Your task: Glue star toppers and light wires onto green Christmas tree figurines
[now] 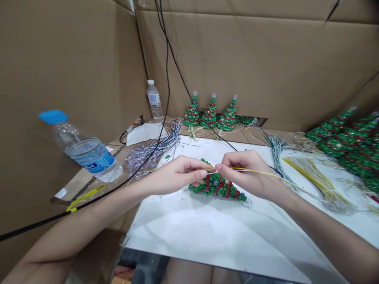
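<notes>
One cone-shaped green tree with red garland (218, 189) lies on its side on the white-topped counter (189, 228), below both hands. Left hand (177, 174): fingers together, clamped on one thin yellow wire (254, 170). Right hand (248, 169): fingers pinched on the same wire. Behind the tree: three upright green trees (210, 115). Left of it: two bottles, one blue-capped (89, 154), one white-capped (154, 100). Right of it: two wire bundles, one green-and-white (277, 156), one yellow-and-white (322, 185); farther right, overlapping trees (340, 146), count uncertain.
</notes>
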Available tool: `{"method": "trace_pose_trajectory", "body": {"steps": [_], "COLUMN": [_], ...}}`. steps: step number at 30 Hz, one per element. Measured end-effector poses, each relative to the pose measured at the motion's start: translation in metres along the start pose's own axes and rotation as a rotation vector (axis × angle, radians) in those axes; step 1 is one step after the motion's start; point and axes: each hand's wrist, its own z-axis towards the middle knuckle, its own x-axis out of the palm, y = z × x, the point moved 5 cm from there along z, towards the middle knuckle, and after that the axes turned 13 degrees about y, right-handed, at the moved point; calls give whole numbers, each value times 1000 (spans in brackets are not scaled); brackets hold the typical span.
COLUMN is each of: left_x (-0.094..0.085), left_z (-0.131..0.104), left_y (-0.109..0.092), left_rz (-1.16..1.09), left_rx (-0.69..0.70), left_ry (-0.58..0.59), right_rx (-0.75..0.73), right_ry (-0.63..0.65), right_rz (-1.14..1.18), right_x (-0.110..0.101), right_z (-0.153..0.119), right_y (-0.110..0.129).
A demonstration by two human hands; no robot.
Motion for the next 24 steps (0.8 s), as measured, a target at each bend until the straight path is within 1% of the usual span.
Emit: {"method": "trace_pose_trajectory", "body": {"steps": [2, 4, 9, 11, 13, 15, 19, 22, 24], "left_x": [-4, -7, -3, -2, -4, -10, -25, -31, -32], "left_z": [0, 0, 0, 0, -1, -1, -1, -1, 0], "left_y": [1, 0, -8, -10, -11, -10, -6, -3, -1], "left_rz": [24, 60, 229, 312, 355, 365, 354, 350, 356], "left_rx": [-8, -7, 8, 13, 15, 7, -36, -78, -102], "left_ry": [-22, -35, -46, -52, -57, -93, -223, -263, -270], "right_rx": [2, 5, 14, -23, -73, -132, -254, -366, -453], "right_ry": [-50, -61, 94, 116, 97, 65, 23, -43, -98], "right_rz": [-31, -32, 14, -10, -48, -113, -319, -529, -675], "right_x": [-4, -4, 8, 10, 8, 4, 1, 3, 6], "right_z": [-2, -2, 2, 3, 2, -1, -11, -20, -26], "right_y": [-2, -3, -8, -7, -6, -4, -4, -5, -5]}}
